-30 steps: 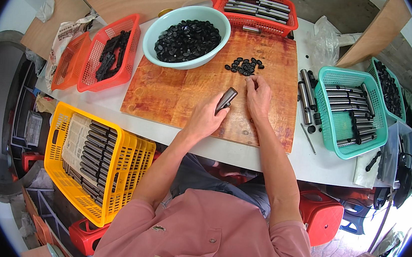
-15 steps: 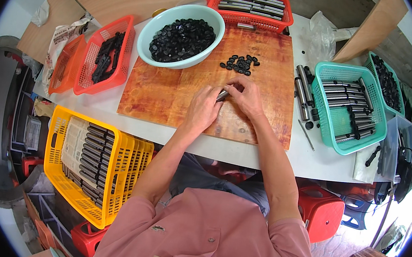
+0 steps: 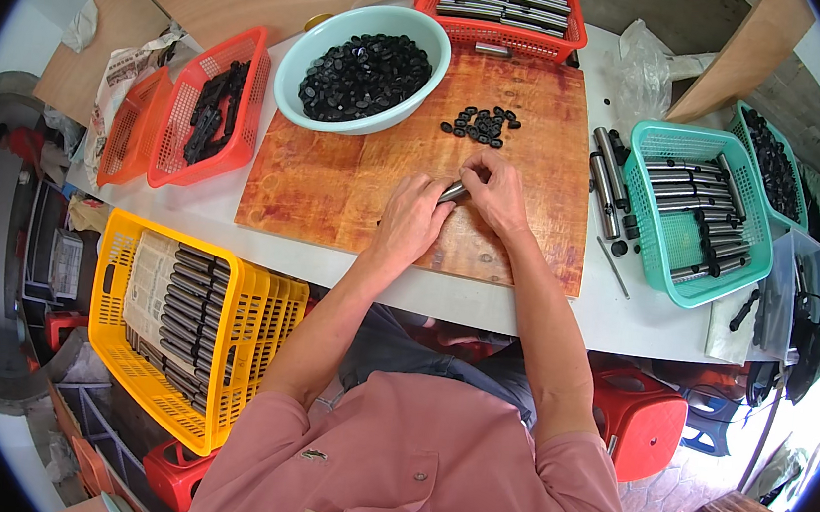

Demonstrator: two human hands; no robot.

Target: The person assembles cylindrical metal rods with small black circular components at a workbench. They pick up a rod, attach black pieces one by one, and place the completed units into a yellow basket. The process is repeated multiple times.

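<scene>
Over the stained wooden board (image 3: 327, 187), my left hand (image 3: 412, 218) is wrapped round a short metal tube (image 3: 453, 192), whose silvery middle shows between my two hands. At the tube's right end, the thumb and fingers of my right hand (image 3: 494, 197) are pinched together; whatever is between them is hidden. Just beyond my right hand lies a loose group of small black oval caps (image 3: 484, 124) on the board. Farther back and to the left, a pale blue basin (image 3: 290, 112) holds a heap of similar black pieces.
Behind the board stands a red basket (image 3: 513, 39) of metal tubes. Red baskets (image 3: 161, 170) stand at the left, and a green basket (image 3: 691, 291) of tubes at the right. A yellow crate (image 3: 153, 419) with tubes is below left. A thin rod (image 3: 613, 268) lies on the right.
The tube's visible part has shifted slightly right and shows longer between my hands. My right fingers are drawn more tightly together. A person in red has appeared at the far left.
</scene>
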